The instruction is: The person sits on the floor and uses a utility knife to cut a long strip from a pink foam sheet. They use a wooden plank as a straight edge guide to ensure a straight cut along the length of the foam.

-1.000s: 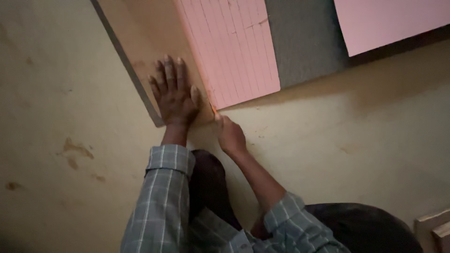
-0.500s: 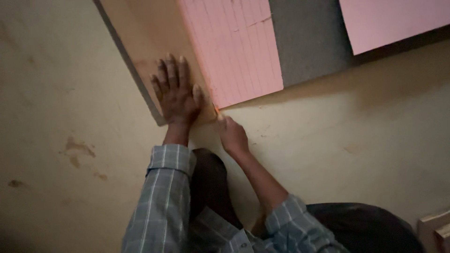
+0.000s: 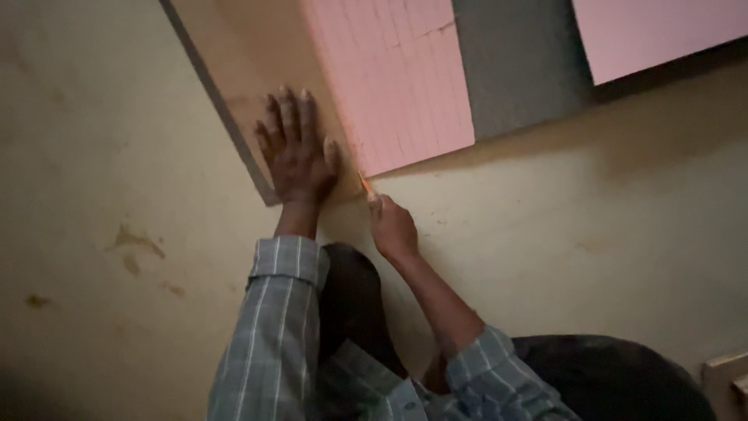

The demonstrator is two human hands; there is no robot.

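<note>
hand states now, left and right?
Left hand: open, palm flat on the brown board.
Right hand: closed on a small orange tool at the pink sheet corner.

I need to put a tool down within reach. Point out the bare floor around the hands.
Bare floor lies left of the board, beyond the left hand. More lies right of the right hand, below the pink sheet. It is crowded where both hands meet the board's corner.
</note>
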